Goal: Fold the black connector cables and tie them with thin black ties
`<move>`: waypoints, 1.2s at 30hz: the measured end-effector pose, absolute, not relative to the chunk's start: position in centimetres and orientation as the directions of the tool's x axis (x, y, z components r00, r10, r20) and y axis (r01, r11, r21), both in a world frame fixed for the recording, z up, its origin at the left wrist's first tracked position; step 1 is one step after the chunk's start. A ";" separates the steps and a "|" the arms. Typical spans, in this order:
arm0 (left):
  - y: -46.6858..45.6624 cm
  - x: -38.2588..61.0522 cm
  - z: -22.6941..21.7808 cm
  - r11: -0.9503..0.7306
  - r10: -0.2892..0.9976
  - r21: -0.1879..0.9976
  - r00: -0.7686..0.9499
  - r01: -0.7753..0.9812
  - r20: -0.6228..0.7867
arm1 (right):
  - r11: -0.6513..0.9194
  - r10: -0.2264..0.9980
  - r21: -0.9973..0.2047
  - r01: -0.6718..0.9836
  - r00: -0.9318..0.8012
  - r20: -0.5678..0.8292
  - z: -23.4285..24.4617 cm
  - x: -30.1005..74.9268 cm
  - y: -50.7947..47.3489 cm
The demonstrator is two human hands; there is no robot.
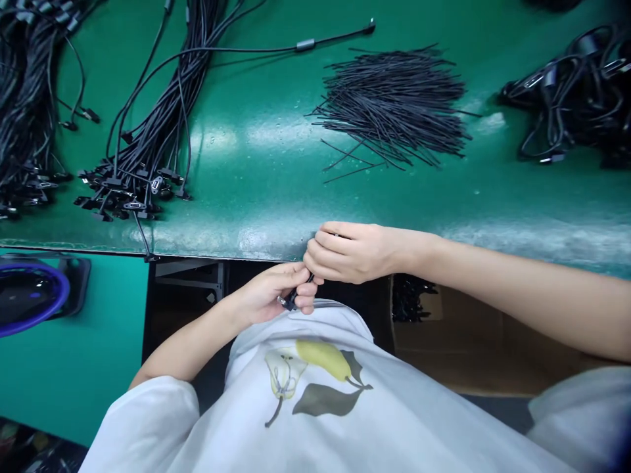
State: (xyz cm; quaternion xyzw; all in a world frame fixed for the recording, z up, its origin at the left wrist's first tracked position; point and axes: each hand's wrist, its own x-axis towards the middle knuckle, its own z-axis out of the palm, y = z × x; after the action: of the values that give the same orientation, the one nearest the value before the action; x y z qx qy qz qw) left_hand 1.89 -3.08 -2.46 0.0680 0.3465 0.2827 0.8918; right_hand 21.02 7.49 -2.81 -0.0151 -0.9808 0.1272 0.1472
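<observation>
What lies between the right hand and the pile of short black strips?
Head view: beyond the right hand, green tabletop, then stray strips by the pile.

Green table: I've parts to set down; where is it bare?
Bare: table between middle bundle and strips, this side of the stray cable; also between coiled cables and right forearm. Crowded: left end, with that bundle and the left bundle; far right, with coiled cables.

Your left hand: closed on a black cable, its plug end poking out.
Your right hand: fingers curled, touching the left; grip hidden.
Green bench: thin black strips piled ahead; straight cable bundle leftward, coiled cables at your right.
</observation>
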 end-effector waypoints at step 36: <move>-1.2 1.1 -2.6 0.550 0.834 0.781 0.148 -0.296 -0.531 | 0.454 0.888 -0.403 0.795 -0.363 0.283 -2.2 28.6 14.4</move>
State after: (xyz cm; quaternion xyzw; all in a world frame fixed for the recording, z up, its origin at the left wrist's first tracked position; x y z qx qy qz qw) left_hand 1.14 -1.16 -2.56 0.2598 0.5179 0.3971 0.7118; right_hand 28.57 14.43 -2.24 -0.5131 -0.8197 0.0988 0.2346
